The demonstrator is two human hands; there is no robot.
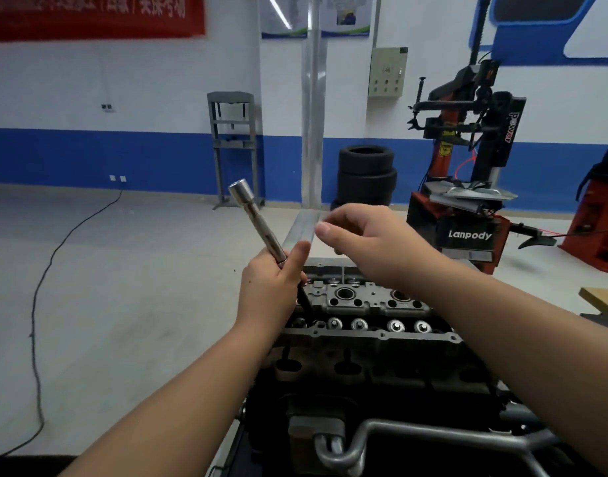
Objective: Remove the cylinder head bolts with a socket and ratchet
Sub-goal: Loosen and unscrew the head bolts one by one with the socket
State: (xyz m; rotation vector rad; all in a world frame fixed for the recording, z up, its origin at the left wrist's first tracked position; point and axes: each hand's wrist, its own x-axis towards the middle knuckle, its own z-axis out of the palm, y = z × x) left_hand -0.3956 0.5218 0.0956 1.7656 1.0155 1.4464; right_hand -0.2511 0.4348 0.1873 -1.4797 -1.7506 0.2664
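I'm looking at an auto repair workshop: tyre changer (467, 160), stacked tyres (366, 173), grey shop press (232, 142) by the wall, bare cylinder head (364, 304) on a stand, concrete floor (123, 270).

Open air above cylinder head (364, 304)

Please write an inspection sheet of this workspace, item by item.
Surface: engine stand frame, partly dark.
Job's things: cylinder head, top uncovered; socket on extension bar raised, tilted, off the head.
Clutter: nothing seen.
Hands: left hand grips the bar's lower end; right hand holds nothing, hovers above the head.
Cables: black cable across the floor.
Surroundings: stacked tyres, tyre changer, grey press.
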